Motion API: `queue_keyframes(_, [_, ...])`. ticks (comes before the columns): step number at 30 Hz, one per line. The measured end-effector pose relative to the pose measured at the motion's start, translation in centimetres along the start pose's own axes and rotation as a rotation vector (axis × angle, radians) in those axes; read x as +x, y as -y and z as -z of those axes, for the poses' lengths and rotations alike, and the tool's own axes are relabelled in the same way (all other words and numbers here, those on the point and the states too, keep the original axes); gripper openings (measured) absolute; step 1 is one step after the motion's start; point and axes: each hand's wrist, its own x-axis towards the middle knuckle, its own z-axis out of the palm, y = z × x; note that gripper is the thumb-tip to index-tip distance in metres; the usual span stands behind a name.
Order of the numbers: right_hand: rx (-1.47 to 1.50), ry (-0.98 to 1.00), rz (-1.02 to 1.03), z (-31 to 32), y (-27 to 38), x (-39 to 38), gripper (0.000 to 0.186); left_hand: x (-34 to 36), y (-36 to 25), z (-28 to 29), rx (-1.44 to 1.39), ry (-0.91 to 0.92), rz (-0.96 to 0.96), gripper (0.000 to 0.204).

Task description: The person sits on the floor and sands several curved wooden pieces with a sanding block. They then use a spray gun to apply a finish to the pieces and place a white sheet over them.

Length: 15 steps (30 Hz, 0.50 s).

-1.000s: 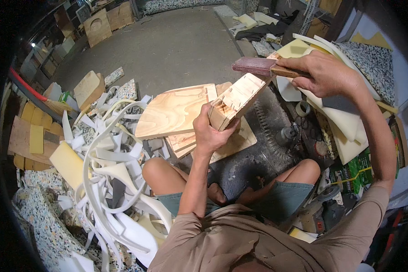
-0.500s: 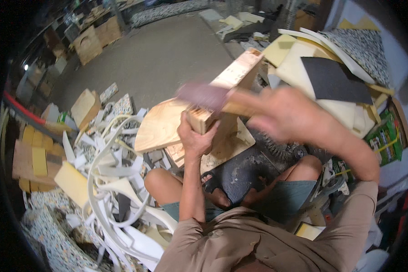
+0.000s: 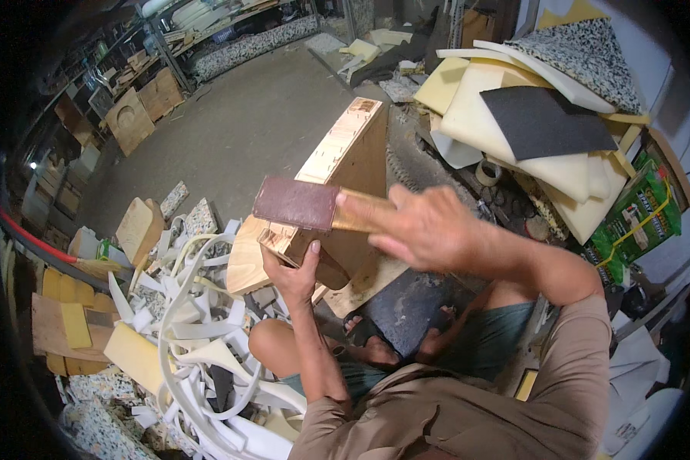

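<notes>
A long pale wooden piece (image 3: 345, 134), its upper edge dotted with marks and rough patches, points away from me above a stack of plywood boards (image 3: 241, 253). My left hand (image 3: 291, 276) is closed round its near end. My right hand (image 3: 422, 226), slightly blurred, grips a wooden-handled tool (image 3: 353, 211) with a flat maroon covered head (image 3: 291, 201), which lies over the near end of the wooden piece, just above my left hand. The tool hides part of the piece. My bent knees and sandalled feet show below.
Foam offcuts and curling strips (image 3: 192, 330) heap on the left, beside a broom (image 3: 92, 268). Foam sheets (image 3: 475, 115) and a dark pad (image 3: 544, 123) pile at the right, near green packs (image 3: 636, 230). Shelving (image 3: 184, 42) and leaning panels (image 3: 130, 123) stand at the back.
The tool has moved left and down from the far part of the piece to its near end. My left hand and the piece's near end have shifted left and down; the view has shifted too.
</notes>
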Motion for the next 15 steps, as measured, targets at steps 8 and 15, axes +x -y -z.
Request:
queue_keyframes(8, [-0.223,0.015,-0.511,3.8,-11.0,5.0,0.052,0.0,0.3,0.5,-0.006,0.003,0.004,0.062])
queue_keyframes(15, [0.06,0.007,0.025,4.1,1.8,2.3,0.063,0.8,0.2,0.6,0.01,-0.024,-0.006,0.063])
